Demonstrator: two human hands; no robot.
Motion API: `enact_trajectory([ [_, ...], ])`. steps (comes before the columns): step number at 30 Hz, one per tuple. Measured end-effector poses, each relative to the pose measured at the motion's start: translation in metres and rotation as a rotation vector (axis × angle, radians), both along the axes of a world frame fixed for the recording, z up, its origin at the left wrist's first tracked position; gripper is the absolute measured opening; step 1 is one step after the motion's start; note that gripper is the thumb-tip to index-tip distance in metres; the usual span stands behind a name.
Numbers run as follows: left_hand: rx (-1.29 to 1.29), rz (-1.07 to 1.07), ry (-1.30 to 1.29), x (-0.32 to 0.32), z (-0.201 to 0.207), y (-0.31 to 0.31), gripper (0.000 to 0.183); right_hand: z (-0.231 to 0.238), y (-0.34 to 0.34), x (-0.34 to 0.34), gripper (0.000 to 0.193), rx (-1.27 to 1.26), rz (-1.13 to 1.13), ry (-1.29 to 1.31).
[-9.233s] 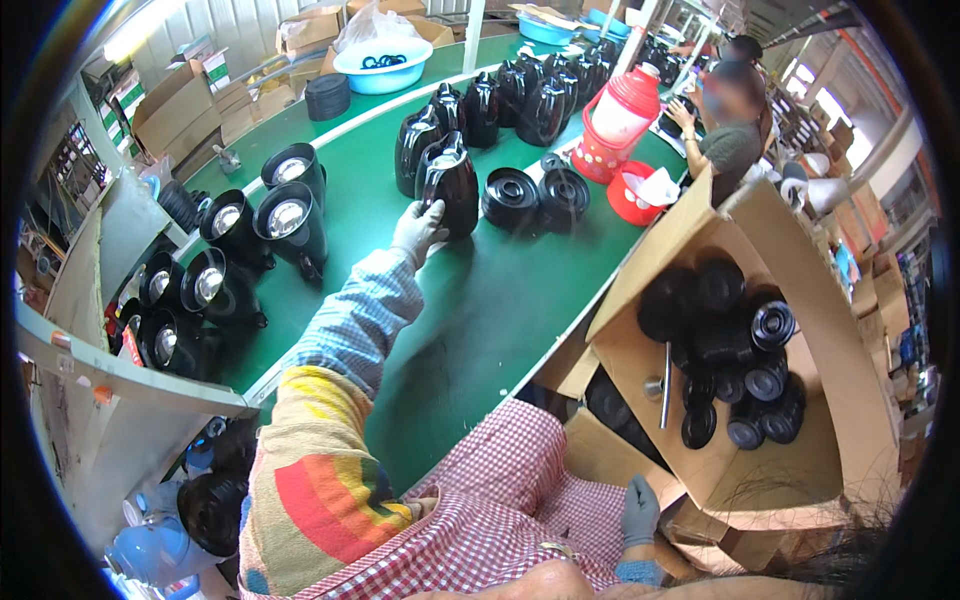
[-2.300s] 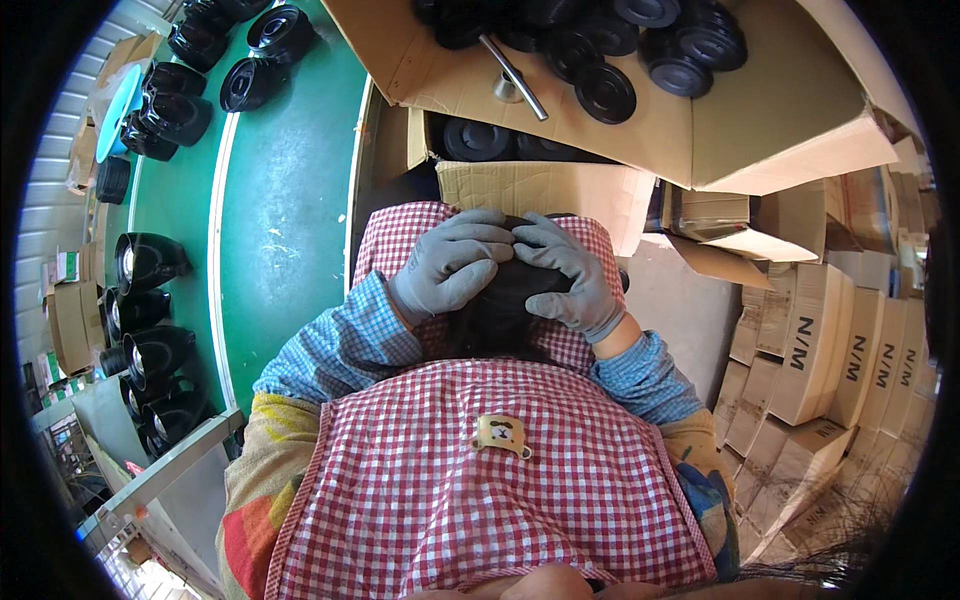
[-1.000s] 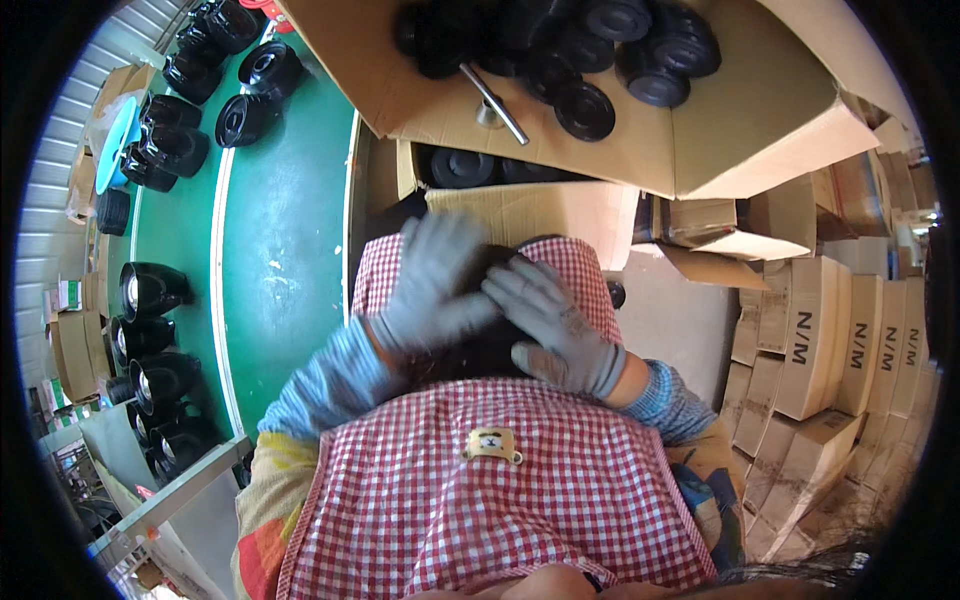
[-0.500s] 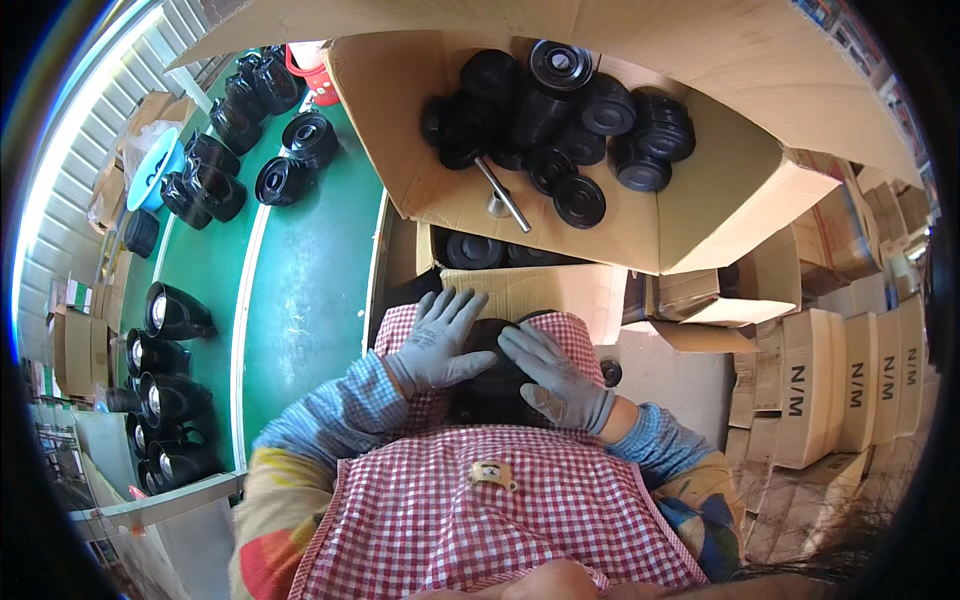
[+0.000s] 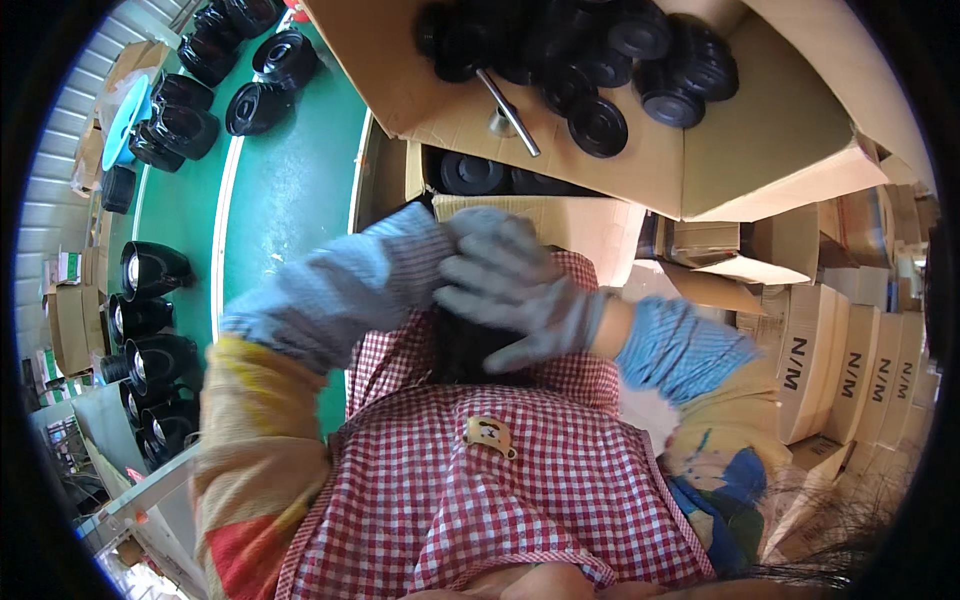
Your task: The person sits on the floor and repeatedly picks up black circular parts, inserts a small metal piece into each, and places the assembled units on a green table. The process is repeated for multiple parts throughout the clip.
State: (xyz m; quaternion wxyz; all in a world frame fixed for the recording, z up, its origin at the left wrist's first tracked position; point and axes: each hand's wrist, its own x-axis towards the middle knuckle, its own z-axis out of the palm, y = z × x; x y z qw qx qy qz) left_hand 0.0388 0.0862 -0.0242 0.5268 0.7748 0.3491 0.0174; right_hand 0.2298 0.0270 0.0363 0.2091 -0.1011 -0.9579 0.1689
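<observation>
A round black part [image 5: 465, 348] sits between my knees, against the red-checked apron [image 5: 480, 440]. Most of it is covered by my hands, so its exact kind cannot be made out. My right hand [image 5: 530, 300], in a grey glove, reaches across it with fingers stretched out to the left and the thumb apart. Beyond it, at the far side of the part, is my left hand [image 5: 490, 225], gloved too. Its wrist is bent sharply inward, and its fingers are blurred and partly hidden behind the right hand.
An open cardboard box [image 5: 640, 170] ahead holds black round lids [image 5: 598, 127] and a metal rod [image 5: 508, 112]. A lower box [image 5: 540, 215] contains more black parts. On the green table [image 5: 290, 200] at left stand several glossy black jugs [image 5: 155, 270]. Cartons [image 5: 810, 365] are stacked at right.
My hands have gone from lying flat side by side on the black part to crossing over it. The left swung to the far side, its elbow raised; the right shifted left. The view tilted lower.
</observation>
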Motion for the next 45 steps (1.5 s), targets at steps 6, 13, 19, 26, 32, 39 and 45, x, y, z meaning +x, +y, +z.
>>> enact_trajectory([
  [6, 0.171, -0.056, 0.04, 0.027, 0.027, 0.002, 0.039, 0.01, -0.018, -0.03, 0.083, -0.025, 0.059, -0.072],
  [13, 0.23, -0.033, -0.227, 0.018, 0.029, -0.023, 0.033, -0.013, 0.026, 0.025, 0.081, -0.217, 0.024, -0.018],
  [19, 0.373, 0.09, 1.367, 0.11, -0.063, -0.016, 0.036, 0.013, -0.029, -0.043, 0.07, -0.122, -0.007, 0.055],
  [26, 0.252, -0.193, -0.28, 0.0, 0.012, -0.022, 0.041, -0.012, 0.012, 0.009, 0.07, -0.22, 0.03, 0.066],
  [32, 0.176, -0.238, 0.107, 0.039, 0.027, -0.004, 0.042, -0.011, -0.017, -0.01, 0.077, -0.121, -0.03, 0.037],
  [39, 0.839, -0.209, -0.746, 0.021, -0.011, -0.016, 0.033, -0.032, 0.011, 0.001, 0.078, -0.129, 0.125, -0.095],
  [45, 0.309, -0.209, 0.087, 0.071, 0.022, 0.002, 0.034, -0.005, -0.055, -0.052, 0.061, 0.113, -0.248, -0.003],
])
